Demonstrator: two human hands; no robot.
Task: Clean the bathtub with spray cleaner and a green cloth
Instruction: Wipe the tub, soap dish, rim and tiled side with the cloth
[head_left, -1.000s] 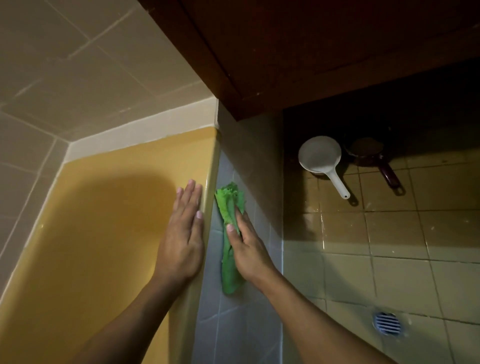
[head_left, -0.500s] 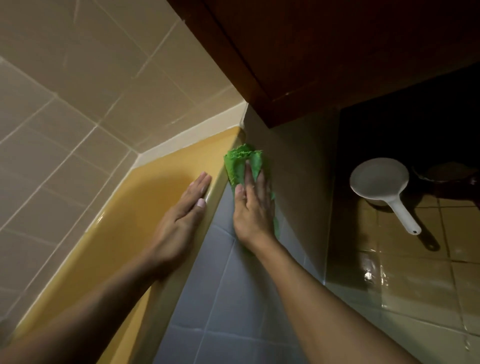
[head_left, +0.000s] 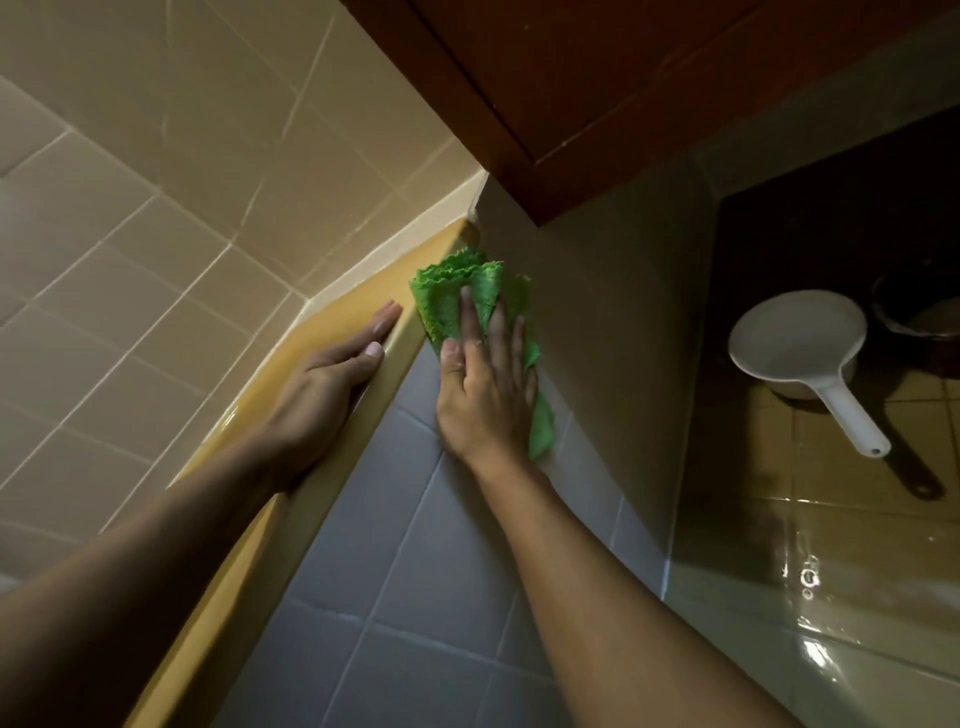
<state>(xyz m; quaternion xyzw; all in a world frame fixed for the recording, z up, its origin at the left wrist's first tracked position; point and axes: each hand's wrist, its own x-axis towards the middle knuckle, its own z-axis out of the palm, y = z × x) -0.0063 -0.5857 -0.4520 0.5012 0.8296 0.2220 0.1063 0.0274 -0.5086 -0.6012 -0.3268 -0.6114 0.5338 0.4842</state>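
The right hand (head_left: 485, 395) pressed a crumpled green cloth (head_left: 470, 296) (fingers spread) against grey tiles (head_left: 415, 571); the left hand (head_left: 327, 384) lay flat on the yellow bathtub rim (head_left: 249, 551).

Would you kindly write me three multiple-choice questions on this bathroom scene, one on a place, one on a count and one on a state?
1. Where does the green cloth lie relative to the tub's yellow rim?
A. On top of it
B. Just right of it, against the tiled tub side
C. Hooked over it, hanging inside the tub

2. How many hands touch the cloth?
A. None
B. One
C. Two

3. How do the fingers of the right hand lie?
A. Straight, pressed flat on the cloth
B. Curled into an empty fist
C. Lifted clear of the cloth

Answers: 1 B, the cloth sits on the side wall past the rim's edge; 2 B, the left hand rests on the rim only; 3 A, the fingers lie stretched over the cloth.
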